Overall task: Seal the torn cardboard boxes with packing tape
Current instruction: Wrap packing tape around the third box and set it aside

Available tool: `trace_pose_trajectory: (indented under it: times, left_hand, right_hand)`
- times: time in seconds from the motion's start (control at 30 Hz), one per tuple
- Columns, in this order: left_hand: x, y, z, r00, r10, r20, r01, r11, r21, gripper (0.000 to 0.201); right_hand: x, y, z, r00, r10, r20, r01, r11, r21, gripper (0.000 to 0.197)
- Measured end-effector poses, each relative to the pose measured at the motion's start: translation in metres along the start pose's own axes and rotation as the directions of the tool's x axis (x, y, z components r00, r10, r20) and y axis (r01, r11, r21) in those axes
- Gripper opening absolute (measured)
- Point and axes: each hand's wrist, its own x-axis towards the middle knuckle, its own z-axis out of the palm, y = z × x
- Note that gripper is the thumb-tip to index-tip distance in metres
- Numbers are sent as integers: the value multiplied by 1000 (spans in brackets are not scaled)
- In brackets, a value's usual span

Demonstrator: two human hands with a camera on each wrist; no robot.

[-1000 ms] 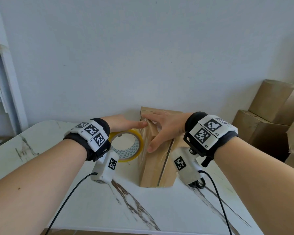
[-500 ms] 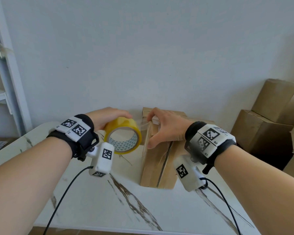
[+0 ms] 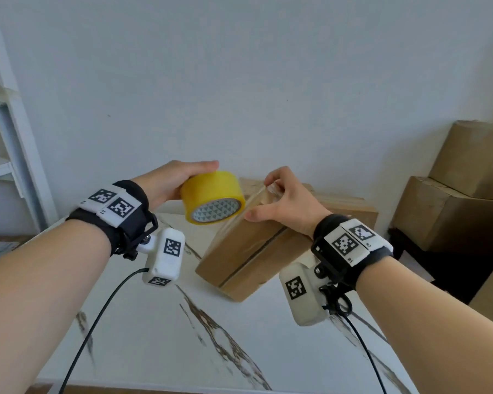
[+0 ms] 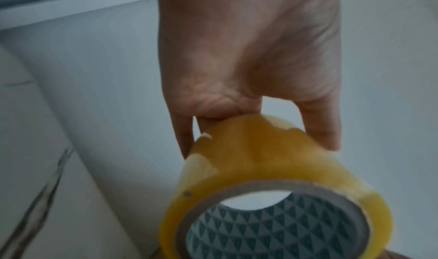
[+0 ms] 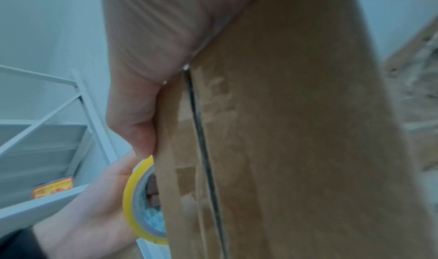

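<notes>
A brown cardboard box point(image 3: 248, 251) lies slantwise on the marble table point(image 3: 160, 336), a dark seam running along its top. My left hand point(image 3: 194, 173) grips a yellow packing tape roll point(image 3: 212, 194) from above, held in the air just left of the box's far end. A clear tape strip point(image 3: 252, 200) stretches from the roll to my right hand point(image 3: 261, 199), which pinches it at the box's far end. The left wrist view shows the fingers point(image 4: 317, 128) curled on the roll point(image 4: 272, 178). The right wrist view shows the box point(image 5: 296, 132) seam up close.
Stacked cardboard boxes point(image 3: 450, 200) stand to the right of the table against the wall. A white shelf unit point(image 3: 3, 155) stands at the far left. Cables trail from both wrist cameras over the table's near part.
The box has swung from lengthwise to slantwise. My left hand lifted the roll off the table and tipped it. My right hand went from flat on the box to pinching the tape.
</notes>
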Motion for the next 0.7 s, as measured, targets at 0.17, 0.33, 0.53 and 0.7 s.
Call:
trace_pose_trajectory:
  times: [0.17,0.33,0.53,0.7]
  left_hand:
    - [6,0,19,999,18,-41,-18,1000,-10,64]
    - [12,17,47,991,129,-24,-124,982,141,51]
    - [14,29,62,985,173,5,-168,947,274,49]
    - [17,37,61,989,148,-8,-139,948,285,48]
  right_hand:
    - [0,1,-26,966,116,231,-79,983,-164,93]
    - [2,-11,-45,906,261,333,-1,788,-616,100]
    - [1,-8,-43,902,230,366,55,779,-625,112]
    - [8,0,-42,882,295,368,28,746,-665,132]
